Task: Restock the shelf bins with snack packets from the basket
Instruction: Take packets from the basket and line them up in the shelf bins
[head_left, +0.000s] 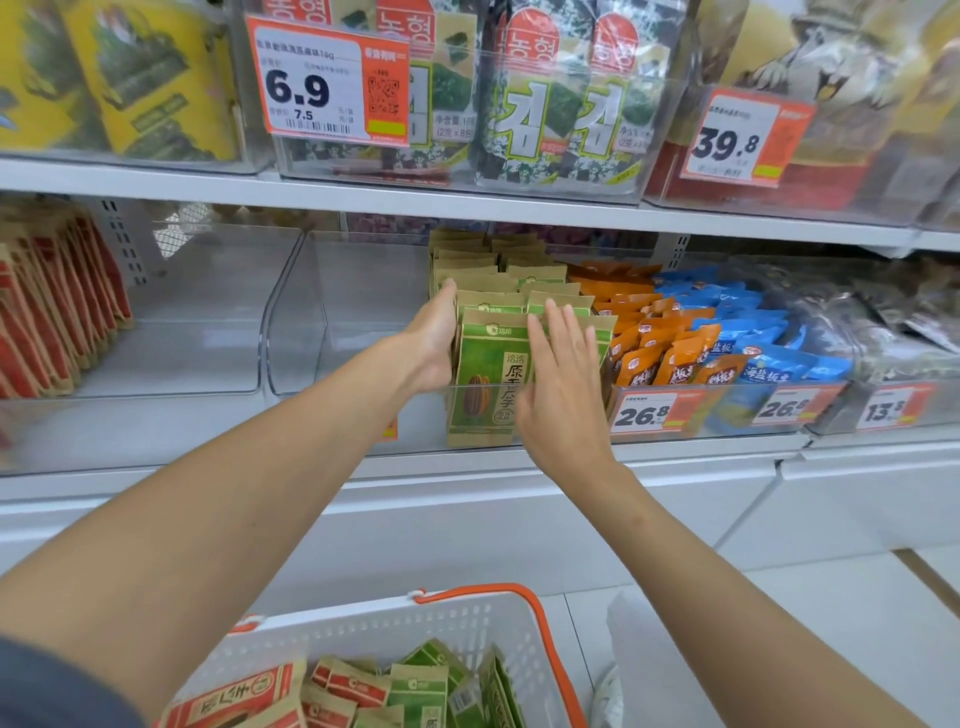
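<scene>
Green sunflower-seed packets (485, 382) stand in rows in a clear shelf bin (332, 364) at the middle shelf. My left hand (434, 343) lies flat against the left side of the front packets, fingers straight. Straight fingers of my right hand (558, 384) press on the face of the front packet. A white basket (395, 634) with an orange handle sits at the bottom, holding more green packets (421, 691) and red packets (244, 696).
Red packets (57, 306) fill the bin at the left. Orange packets (654, 332) and blue packets (748, 332) sit in bins at the right. Seaweed packs (550, 93) and price tags line the upper shelf. The left half of the green packets' bin holds nothing.
</scene>
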